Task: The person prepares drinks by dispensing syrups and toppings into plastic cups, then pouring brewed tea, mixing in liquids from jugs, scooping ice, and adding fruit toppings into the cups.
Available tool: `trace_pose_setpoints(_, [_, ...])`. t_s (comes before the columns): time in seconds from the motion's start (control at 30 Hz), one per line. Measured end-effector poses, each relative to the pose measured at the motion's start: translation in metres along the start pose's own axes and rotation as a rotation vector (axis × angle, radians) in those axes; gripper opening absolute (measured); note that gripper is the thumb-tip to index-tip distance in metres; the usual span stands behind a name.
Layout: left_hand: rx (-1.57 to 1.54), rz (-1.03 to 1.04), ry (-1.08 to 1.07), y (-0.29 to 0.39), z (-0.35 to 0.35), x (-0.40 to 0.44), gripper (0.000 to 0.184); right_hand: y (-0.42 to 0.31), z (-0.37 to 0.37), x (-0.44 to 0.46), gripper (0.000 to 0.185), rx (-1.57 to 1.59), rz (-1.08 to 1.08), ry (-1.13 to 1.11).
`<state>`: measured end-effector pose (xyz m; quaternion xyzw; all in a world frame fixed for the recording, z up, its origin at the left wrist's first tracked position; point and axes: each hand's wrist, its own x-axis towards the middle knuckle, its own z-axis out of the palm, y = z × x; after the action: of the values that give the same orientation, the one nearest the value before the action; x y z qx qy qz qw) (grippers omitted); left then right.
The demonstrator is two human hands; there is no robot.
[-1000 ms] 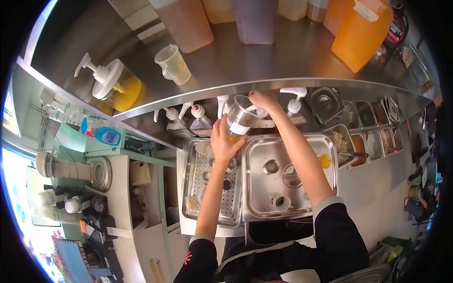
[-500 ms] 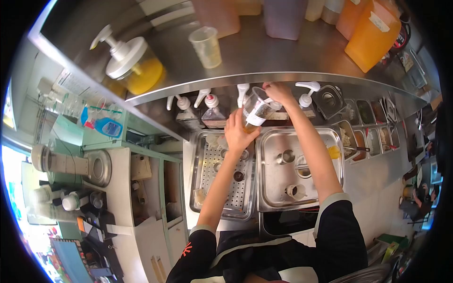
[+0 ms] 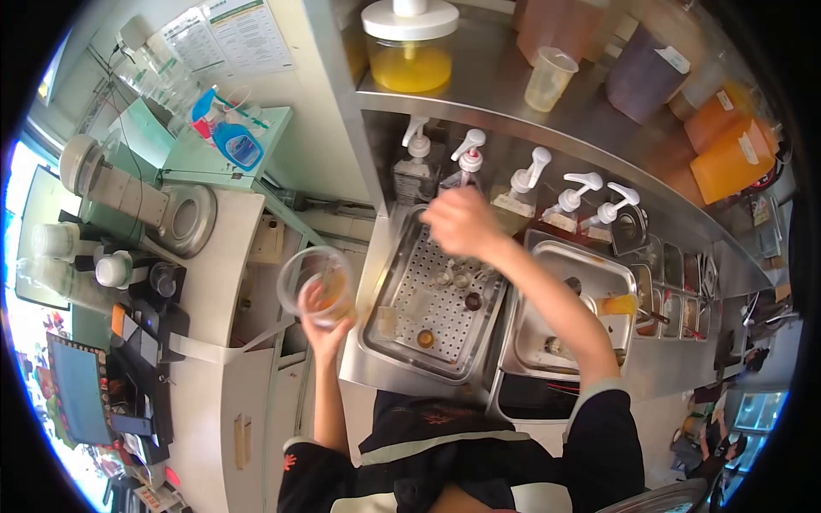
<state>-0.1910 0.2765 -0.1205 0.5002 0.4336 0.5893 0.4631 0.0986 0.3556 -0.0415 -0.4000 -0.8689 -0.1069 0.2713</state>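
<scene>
My left hand (image 3: 327, 315) is wrapped round a clear plastic cup (image 3: 315, 275) with a little amber liquid in it, held out to the left, over the gap beside the green cabinet. Over the upper end of the perforated tray (image 3: 402, 321), my right hand (image 3: 462, 222) has its fingers bent together; whatever they hold, if anything, is hidden. Just above that hand is a pump bottle (image 3: 468, 158). Small cups and a round amber-filled dish (image 3: 426, 339) lie on the perforated tray.
A steel basin (image 3: 530, 342) adjoins the tray. Above, a metal shelf (image 3: 487, 107) holds a yellow jar (image 3: 410, 68), a measuring cup (image 3: 550, 79) and large jugs. More pump bottles (image 3: 569, 205) stand below it. A sealing machine (image 3: 128, 192) and blue spray bottle (image 3: 235, 145) are left.
The view has turned left. My left hand has carried the cup away from the pump bottles to the left, and my right hand has left the cup and is over the perforated tray.
</scene>
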Motion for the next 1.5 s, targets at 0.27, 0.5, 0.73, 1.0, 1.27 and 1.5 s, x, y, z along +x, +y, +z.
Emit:
trace_pose_setpoints(0.27, [0.025,0.141,0.199,-0.004,-0.082,-0.029,0.092,-0.088,0.182,0.003,0.013,-0.111,0.024,-1.081])
trace_pose_setpoints(0.5, [-0.090,0.022,0.074,-0.018,-0.069,-0.020,0.094,-0.114,0.170,-0.038,0.009,-0.041,-0.115,-0.778])
trace_pose_setpoints(0.73, [0.252,0.074,-0.192,-0.029,0.002,0.068,0.085,-0.018,0.055,0.068,0.007,0.218,0.418,0.519])
trace_pose_setpoints(1.0, [0.390,0.121,-0.210,-0.060,0.124,0.126,0.080,0.117,0.073,0.143,0.023,0.016,0.733,0.120])
trace_pose_setpoints(1.27, [0.491,0.151,-0.107,-0.070,0.146,0.126,0.082,0.108,0.094,0.131,0.027,0.018,0.913,-0.357])
trace_pose_setpoints(1.5, [0.525,0.176,-0.102,-0.071,0.147,0.124,0.081,0.145,0.120,0.115,0.033,0.092,0.710,-0.278])
